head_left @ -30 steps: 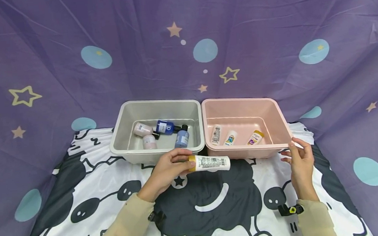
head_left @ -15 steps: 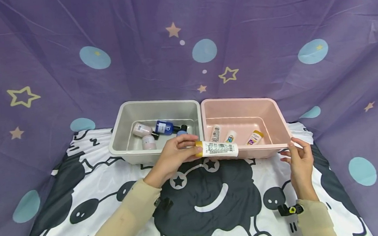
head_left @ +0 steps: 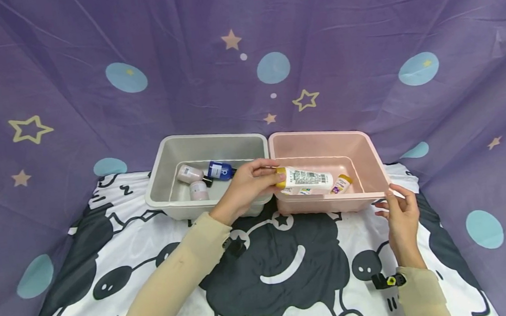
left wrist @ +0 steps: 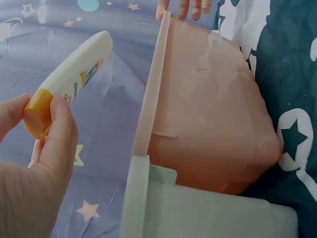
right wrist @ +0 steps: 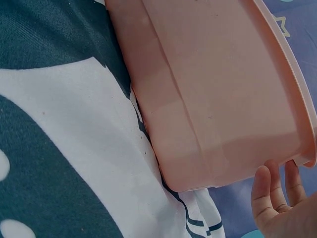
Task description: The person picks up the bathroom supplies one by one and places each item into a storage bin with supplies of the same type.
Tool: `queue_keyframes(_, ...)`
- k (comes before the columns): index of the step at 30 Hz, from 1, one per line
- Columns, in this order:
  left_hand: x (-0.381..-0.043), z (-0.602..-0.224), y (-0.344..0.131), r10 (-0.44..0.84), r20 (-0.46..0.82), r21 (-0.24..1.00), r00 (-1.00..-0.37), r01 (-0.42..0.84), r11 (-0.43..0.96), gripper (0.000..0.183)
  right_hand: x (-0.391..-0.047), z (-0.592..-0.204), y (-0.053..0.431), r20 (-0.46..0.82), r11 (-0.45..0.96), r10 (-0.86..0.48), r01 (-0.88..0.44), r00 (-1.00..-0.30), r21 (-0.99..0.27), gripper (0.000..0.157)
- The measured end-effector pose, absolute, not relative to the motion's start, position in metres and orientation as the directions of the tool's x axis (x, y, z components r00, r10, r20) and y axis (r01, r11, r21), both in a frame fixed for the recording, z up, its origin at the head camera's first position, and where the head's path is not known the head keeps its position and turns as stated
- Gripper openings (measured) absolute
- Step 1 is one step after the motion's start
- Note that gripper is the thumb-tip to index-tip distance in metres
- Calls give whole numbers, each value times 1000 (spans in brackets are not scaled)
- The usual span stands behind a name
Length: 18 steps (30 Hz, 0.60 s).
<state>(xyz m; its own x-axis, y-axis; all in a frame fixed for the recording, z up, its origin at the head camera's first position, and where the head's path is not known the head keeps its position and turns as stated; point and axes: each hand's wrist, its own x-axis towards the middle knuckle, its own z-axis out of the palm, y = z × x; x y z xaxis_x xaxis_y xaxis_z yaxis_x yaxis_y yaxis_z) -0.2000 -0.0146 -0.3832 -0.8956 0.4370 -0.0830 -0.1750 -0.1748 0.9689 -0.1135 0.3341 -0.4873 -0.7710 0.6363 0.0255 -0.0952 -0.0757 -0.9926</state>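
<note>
My left hand (head_left: 251,186) pinches a white bottle with a yellow cap (head_left: 309,179) by its cap end. The bottle lies sideways over the pink bin (head_left: 329,197), its printed label and barcode facing up. In the left wrist view, thumb and fingers hold the yellow cap (left wrist: 37,116), and the white body slants up and away. At the bin's front right corner, my right hand (head_left: 404,220) grips the rim; in the right wrist view its fingertips (right wrist: 271,171) press up under the lip. Inside the bin, a small bottle with a yellow cap (head_left: 341,184) lies beside other small white containers, partly hidden by the held bottle.
A grey bin (head_left: 211,201) stands against the pink one on the left. In it are a dark blue bottle (head_left: 220,171), a pale pink bottle (head_left: 189,173) and a pink jar (head_left: 199,191). Purple starry cloth (head_left: 337,35) hangs behind; a sheep-patterned cloth (head_left: 301,294) lies underneath.
My left hand has carried the white bottle up and to the right, from in front of the bins to over the pink bin. My right hand has stayed at the rim.
</note>
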Motion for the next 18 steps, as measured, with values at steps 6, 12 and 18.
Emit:
queue_keyframes(6,-215,-379,3,446,-93,958,-890,-202,-203,37,-114,-487,334,23,-81,634,-96,-773,-992,30)
queue_keyframes(12,-233,-372,24,434,-105,955,-895,-212,-206,36,-114,-487,335,19,-87,638,-96,-770,-992,30)
queue_keyframes(18,-249,-364,41,436,-81,968,-896,-176,-181,36,-114,-488,335,25,-80,636,-98,-771,-992,30)
